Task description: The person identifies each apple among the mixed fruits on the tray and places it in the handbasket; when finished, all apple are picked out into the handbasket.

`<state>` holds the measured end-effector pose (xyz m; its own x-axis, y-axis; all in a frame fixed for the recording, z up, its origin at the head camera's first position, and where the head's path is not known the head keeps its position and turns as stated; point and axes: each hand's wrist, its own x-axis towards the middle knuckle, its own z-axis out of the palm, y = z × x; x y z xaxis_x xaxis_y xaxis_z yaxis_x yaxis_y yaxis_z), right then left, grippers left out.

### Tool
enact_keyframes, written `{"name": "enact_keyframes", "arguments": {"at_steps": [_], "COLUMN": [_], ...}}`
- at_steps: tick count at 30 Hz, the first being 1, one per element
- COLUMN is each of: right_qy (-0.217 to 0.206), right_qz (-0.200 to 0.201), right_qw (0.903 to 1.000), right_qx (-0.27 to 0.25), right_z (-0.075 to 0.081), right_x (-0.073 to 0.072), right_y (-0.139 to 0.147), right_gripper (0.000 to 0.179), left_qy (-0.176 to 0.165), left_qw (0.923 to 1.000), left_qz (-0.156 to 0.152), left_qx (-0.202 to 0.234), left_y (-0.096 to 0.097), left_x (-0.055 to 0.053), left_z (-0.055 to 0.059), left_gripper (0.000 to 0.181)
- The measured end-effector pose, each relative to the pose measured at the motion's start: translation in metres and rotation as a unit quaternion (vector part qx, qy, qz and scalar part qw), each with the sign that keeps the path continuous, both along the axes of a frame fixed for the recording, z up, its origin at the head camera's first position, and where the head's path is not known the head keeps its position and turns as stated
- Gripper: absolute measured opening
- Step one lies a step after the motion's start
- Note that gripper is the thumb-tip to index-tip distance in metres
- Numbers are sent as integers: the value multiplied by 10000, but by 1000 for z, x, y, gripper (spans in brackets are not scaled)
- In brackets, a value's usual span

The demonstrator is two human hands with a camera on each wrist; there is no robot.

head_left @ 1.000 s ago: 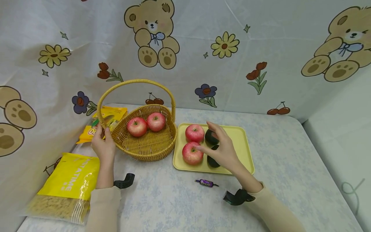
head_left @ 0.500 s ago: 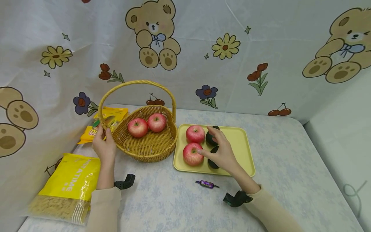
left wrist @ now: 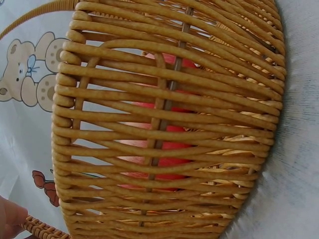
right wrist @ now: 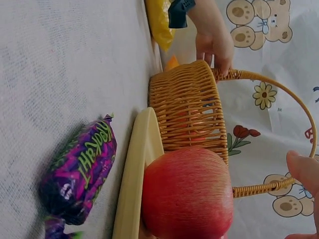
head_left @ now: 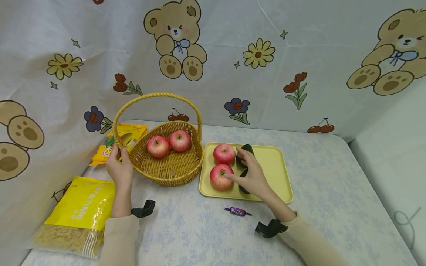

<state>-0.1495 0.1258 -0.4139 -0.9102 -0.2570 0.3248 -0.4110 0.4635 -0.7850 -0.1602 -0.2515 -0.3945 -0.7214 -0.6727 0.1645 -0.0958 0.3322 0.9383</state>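
Observation:
My left hand pinches the base of the handle of a yellow wicker basket. Two red apples lie inside the basket, one apple left of the other apple. On a pale yellow tray two more apples sit at the left, a back apple and a front apple. My right hand hovers over the tray, thumb and fingers spread apart, holding nothing. Its thumb overlaps the front apple in the head view; the right wrist view shows that apple ungripped. Two dark oval things are partly hidden by the hand.
A purple wrapped candy lies in front of the tray. At the left rests a yellow pasta bag, with orange-yellow snack packets behind it, beside the basket. A bear-patterned cloth rises behind the table.
My right hand has shifted slightly left and lower over the tray, closer to the apples. My left hand stays on the basket handle; the apples have not moved.

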Motion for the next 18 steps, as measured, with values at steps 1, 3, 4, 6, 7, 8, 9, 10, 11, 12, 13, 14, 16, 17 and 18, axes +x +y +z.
{"name": "enact_keyframes", "arguments": {"at_steps": [1,3,4,6,7,8,9,10,11,12,13,14,16,17,18], "right_qy": [-15,-60,-80,-124,-143,-169,-182,-187,-185,-184,-173,-172,-176,-183,-194], "right_qz": [-1,11,19,50,63,78,86,90,94,94,89,85,81,76,71], "right_qw": [10000,10000,10000,9999,9999,9998,9998,9998,9998,9998,9998,9998,9997,9997,9996], "right_qx": [26,19,16,24,28,24,40,52,68,77,88,101,142,172,205], "right_z": [-1,-1,-2,-3,-3,-4,-5,-6,-7,-8,-8,-9,-9,-9,-9], "right_x": [0,0,0,1,1,1,1,1,0,0,0,0,0,0,0], "right_y": [0,-2,-2,-3,-3,-4,-4,-4,-4,-4,-4,-4,-5,-5,-5], "right_gripper": [89,88,88,88,88,89,89,89,89,90,90,90,90,91,91], "left_qy": [-6,-14,-1,22,19,20,16,16,17,18,11,20,27,30,31], "left_qw": [10000,10000,10000,10000,10000,10000,10000,10000,10000,10000,10000,10000,10000,10000,10000], "left_qz": [-1,-1,1,-1,-6,-4,-4,-5,-7,-2,1,5,6,4,8], "left_qx": [5,-8,-20,-47,-45,-50,-41,-34,-25,-13,14,15,31,42,39], "left_y": [0,0,0,0,0,0,1,1,1,1,1,1,1,1,1], "left_x": [0,0,0,0,0,0,0,0,0,0,0,0,0,0,0], "left_z": [0,0,0,0,0,0,0,0,1,1,1,1,1,1,1], "left_gripper": [44,44,44,44,44,44,44,44,44,44,44,44,44,44,44]}}
